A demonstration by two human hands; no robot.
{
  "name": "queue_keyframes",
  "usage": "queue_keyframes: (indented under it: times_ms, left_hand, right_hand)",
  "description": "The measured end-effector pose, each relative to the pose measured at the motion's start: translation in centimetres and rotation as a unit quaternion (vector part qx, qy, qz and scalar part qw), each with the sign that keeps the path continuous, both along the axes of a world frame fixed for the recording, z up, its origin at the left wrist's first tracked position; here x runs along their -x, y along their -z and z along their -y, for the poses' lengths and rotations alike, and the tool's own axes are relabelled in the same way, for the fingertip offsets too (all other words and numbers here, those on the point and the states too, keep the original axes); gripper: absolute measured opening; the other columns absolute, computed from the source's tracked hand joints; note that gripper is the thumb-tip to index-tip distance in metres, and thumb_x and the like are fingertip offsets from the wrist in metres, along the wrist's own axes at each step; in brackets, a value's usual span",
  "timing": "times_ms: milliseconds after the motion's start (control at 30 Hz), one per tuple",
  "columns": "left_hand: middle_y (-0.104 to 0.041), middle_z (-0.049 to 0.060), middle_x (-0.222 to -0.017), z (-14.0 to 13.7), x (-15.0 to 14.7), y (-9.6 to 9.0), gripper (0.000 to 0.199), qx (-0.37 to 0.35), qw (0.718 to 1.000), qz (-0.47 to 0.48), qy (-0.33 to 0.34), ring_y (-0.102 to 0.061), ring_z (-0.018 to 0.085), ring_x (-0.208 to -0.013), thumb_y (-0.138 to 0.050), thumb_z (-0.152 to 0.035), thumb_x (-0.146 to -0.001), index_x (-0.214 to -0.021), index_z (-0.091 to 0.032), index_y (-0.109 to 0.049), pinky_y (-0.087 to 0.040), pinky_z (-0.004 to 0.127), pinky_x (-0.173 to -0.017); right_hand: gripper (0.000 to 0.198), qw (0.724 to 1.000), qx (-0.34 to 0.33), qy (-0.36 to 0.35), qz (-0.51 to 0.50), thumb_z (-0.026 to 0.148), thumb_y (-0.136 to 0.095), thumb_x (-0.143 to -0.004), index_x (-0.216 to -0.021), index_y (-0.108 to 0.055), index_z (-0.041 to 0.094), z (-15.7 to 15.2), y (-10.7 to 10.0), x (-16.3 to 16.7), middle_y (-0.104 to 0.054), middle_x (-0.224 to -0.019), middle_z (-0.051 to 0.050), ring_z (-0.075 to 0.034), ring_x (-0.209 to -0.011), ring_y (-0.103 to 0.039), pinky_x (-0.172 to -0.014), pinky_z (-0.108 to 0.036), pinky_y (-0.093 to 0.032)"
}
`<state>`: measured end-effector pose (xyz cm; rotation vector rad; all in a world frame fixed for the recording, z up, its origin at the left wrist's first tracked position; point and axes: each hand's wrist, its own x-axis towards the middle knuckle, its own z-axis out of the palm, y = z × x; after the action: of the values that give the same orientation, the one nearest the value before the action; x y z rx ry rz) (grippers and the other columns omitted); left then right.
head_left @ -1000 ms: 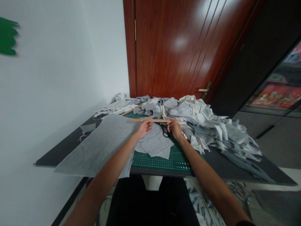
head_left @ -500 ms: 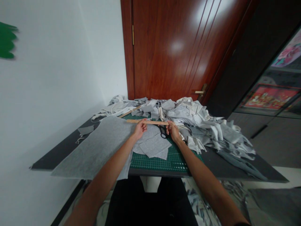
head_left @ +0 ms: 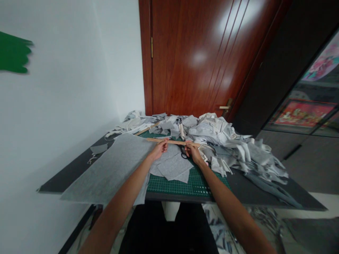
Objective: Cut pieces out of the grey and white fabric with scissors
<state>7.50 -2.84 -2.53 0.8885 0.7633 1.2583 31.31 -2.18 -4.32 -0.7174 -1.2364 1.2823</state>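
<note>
A thin wooden ruler (head_left: 176,142) spans the space between my hands, held roughly level above the fabric. My left hand (head_left: 160,148) is closed around its left part, and my right hand (head_left: 192,151) pinches it nearer the right end, which pokes out past the fingers. Just beside my right hand are black-handled scissors (head_left: 184,155), partly hidden. Below the hands lie several overlapping grey fabric pieces (head_left: 174,167) on a green cutting mat (head_left: 172,187). A large grey fabric sheet (head_left: 113,169) spreads to the left, under my left forearm.
Heaped fabric scraps (head_left: 219,130) line the back and right of the dark table (head_left: 238,188). Another wooden strip (head_left: 147,129) lies behind the large sheet. A wall (head_left: 66,88) borders the left, and a brown door (head_left: 190,63) stands behind.
The ruler has slid to the right, so its right end now extends beyond my right hand. The whole view has shifted slightly as my head moved.
</note>
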Motion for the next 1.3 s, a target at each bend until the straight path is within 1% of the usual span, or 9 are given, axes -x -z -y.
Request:
queue_keyframes:
  times_ms: [100,200,267,367,533,800,1133,1233,1300]
  left_hand:
    - [-0.063,0.012,-0.13,-0.1,-0.1,0.2,0.038,-0.009,1.0,-0.009,0.008,-0.066,0.025,-0.11,-0.064,-0.036,-0.099,-0.131,-0.016,-0.061,-0.059,0.047,-0.092]
    - [-0.068,0.007,-0.107,0.0,-0.2,0.2,0.032,-0.019,1.0,-0.016,0.012,-0.068,0.017,-0.085,-0.066,-0.034,-0.098,-0.123,-0.015,-0.063,-0.06,0.032,-0.072]
    - [-0.063,0.0,-0.081,0.1,-0.3,0.1,0.032,-0.025,0.999,-0.017,0.013,-0.058,0.01,-0.06,-0.072,-0.034,-0.094,-0.117,-0.015,-0.063,-0.047,0.02,-0.052]
    - [-0.053,-0.006,-0.065,0.4,-0.5,-0.1,0.04,-0.031,0.999,-0.016,0.014,-0.046,0.007,-0.047,-0.082,-0.036,-0.085,-0.113,-0.016,-0.062,-0.03,0.016,-0.041]
    - [-0.053,-0.007,-0.063,0.9,-0.7,-0.5,0.045,-0.034,0.999,-0.015,0.015,-0.044,0.007,-0.046,-0.085,-0.038,-0.081,-0.112,-0.016,-0.061,-0.027,0.017,-0.042]
    - [-0.05,-0.006,-0.062,1.3,-0.7,-1.0,0.04,-0.042,0.999,0.006,0.013,-0.045,0.009,-0.048,-0.081,-0.041,-0.082,-0.107,-0.017,-0.062,-0.027,0.018,-0.041]
    - [-0.041,-0.009,-0.057,0.1,-0.1,-0.7,0.035,-0.064,0.989,0.045,-0.128,-0.039,0.007,-0.045,-0.073,-0.038,-0.092,-0.12,-0.019,-0.064,-0.025,0.015,-0.04]
    - [-0.055,-0.004,-0.069,-0.4,-0.1,-0.2,0.029,-0.054,0.987,0.038,-0.148,-0.051,0.008,-0.054,-0.071,-0.033,-0.095,-0.119,-0.017,-0.066,-0.04,0.016,-0.046]
    - [-0.068,0.005,-0.096,-0.7,-0.1,0.0,0.031,-0.045,0.985,0.037,-0.16,-0.066,0.015,-0.077,-0.067,-0.033,-0.097,-0.121,-0.015,-0.065,-0.057,0.027,-0.066]
  right_hand:
    - [0.03,1.0,0.003,0.0,0.008,0.044,-0.06,-0.101,-0.107,-0.062,0.015,-0.2,0.2,0.0,-0.057,-0.069,0.007,-0.003,-0.043,-0.042,-0.038,-0.016,-0.035]
    - [0.029,1.0,0.006,0.0,0.014,0.043,-0.061,-0.101,-0.106,-0.062,0.014,-0.4,0.4,-0.1,-0.057,-0.07,0.006,-0.003,-0.044,-0.042,-0.039,-0.016,-0.036]
    - [0.029,1.0,0.007,-0.001,0.017,0.043,-0.061,-0.101,-0.106,-0.062,0.014,-0.5,0.5,-0.1,-0.057,-0.07,0.006,-0.003,-0.044,-0.043,-0.039,-0.016,-0.036]
    - [0.029,1.0,0.006,-0.001,0.019,0.043,-0.06,-0.101,-0.108,-0.062,0.014,-0.5,0.6,-0.1,-0.057,-0.07,0.006,-0.003,-0.043,-0.042,-0.039,-0.016,-0.035]
    - [0.032,1.0,-0.002,0.006,0.015,0.045,-0.064,-0.098,-0.108,-0.061,0.015,-0.3,0.4,0.0,-0.055,-0.067,0.007,-0.003,-0.042,-0.041,-0.037,-0.015,-0.032]
    - [0.053,0.999,-0.025,0.038,-0.016,0.06,-0.076,-0.075,-0.108,-0.057,0.023,0.3,-0.5,0.2,-0.057,-0.065,0.009,-0.007,-0.037,-0.042,-0.032,-0.02,-0.03]
    - [0.058,0.998,-0.034,0.007,0.048,0.059,-0.081,-0.071,-0.111,-0.063,0.021,1.1,-1.2,0.2,-0.074,-0.088,-0.003,-0.011,-0.044,-0.054,-0.036,-0.024,-0.037]
    - [0.058,0.995,-0.059,0.0,0.084,0.061,-0.077,-0.075,-0.117,-0.063,0.023,1.3,-1.0,0.3,-0.075,-0.092,-0.004,-0.013,-0.048,-0.056,-0.04,-0.026,-0.04]
    - [0.055,0.99,-0.086,0.007,0.11,0.063,-0.069,-0.081,-0.119,-0.063,0.024,1.3,-0.9,0.2,-0.073,-0.094,-0.004,-0.014,-0.054,-0.058,-0.044,-0.027,-0.043]
